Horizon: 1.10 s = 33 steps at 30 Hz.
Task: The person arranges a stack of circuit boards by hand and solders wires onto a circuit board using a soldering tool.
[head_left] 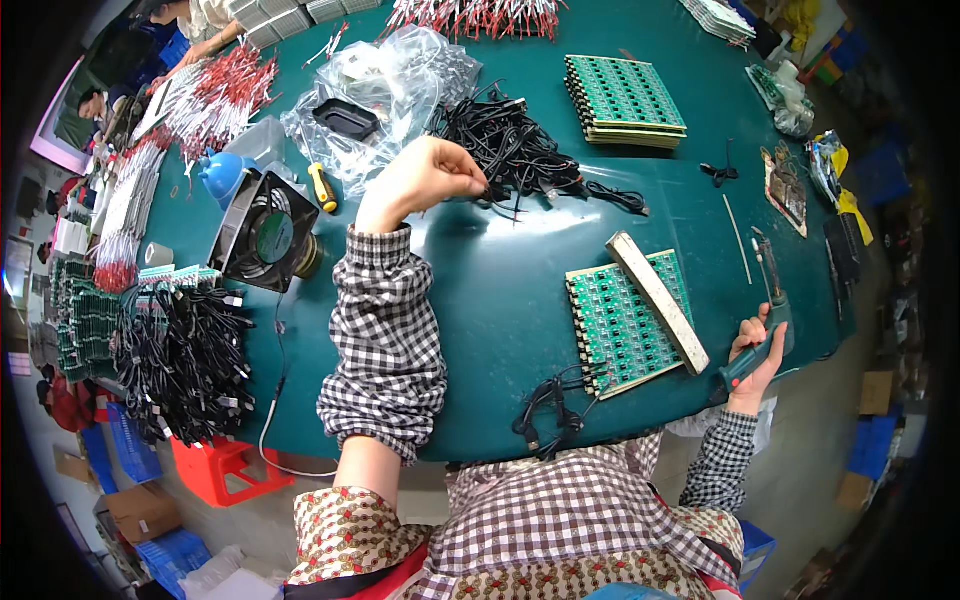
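Note:
My left hand (430, 177) reaches out over the table with thumb and fingers pinched at the near left edge of a tangled heap of black cables (520, 145); a black cable end shows at the fingertips. On the right, my right hand (757, 352) is wrapped round the dark green handle of a soldering iron (745, 372), its metal tip pointing away from me. Between the hands lies a green circuit board panel (620, 325) with a pale metal bar (658, 305) slanting across it. At the panel's near left corner sits a coiled black cable (548, 412).
A stack of green panels (625, 95) stands at the back. To the left are a black fan (265, 235), a yellow screwdriver (322, 187), clear plastic bags (385, 90) and bundled black cables (185, 360). Red-and-white wires lie far left, near another person's arm (210, 45).

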Tool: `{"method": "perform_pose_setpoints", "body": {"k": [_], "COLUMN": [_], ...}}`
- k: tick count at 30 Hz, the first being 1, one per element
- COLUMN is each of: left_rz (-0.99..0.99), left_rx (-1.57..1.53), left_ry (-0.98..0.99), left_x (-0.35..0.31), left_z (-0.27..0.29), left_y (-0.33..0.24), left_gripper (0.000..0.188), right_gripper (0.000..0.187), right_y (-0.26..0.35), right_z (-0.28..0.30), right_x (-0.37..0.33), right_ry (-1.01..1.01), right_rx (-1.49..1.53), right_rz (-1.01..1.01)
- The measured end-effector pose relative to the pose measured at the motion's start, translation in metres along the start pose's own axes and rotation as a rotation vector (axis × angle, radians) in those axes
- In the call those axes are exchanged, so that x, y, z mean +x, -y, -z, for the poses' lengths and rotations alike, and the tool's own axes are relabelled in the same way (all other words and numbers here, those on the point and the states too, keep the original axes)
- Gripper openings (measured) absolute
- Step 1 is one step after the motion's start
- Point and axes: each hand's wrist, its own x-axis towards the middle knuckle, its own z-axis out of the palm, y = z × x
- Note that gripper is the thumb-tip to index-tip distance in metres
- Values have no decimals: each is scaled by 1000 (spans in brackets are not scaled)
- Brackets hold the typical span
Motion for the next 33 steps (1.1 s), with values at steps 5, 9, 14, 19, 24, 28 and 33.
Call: {"method": "perform_pose_setpoints", "body": {"k": [5, 9, 14, 19, 24, 28, 33], "left_rz": [-116, -284, -432, -426, -319, -306, -502], "left_rx": [-88, -334, -697, -756, -791, -754, -555], "left_ry": [-208, -338, -415, -511, -504, -507, -567], "left_x": [7, -4, -1, -3, 3, 1, 2], "left_z": [3, 7, -1, -14, -19, -22, -33], "left_y": [11, -19, -27, -45, -44, -54, -63], "left_gripper": [21, 22, 25, 25, 26, 24, 18], "right_gripper": [43, 43, 45, 45, 44, 43, 43], "right_y": [-4, -5, -7, -5, -6, -6, -7], "right_z": [-7, -3, -3, -3, -6, -10, -10], "right_x": [6, 5, 1, -6, 0, 1, 3], "right_ry": [0, 27, -9, 6, -12, 8, 34], "right_rx": [-74, -53, -80, -84, -100, -94, -59], "right_rz": [-31, -21, 12, 9, 17, 22, 5]}}
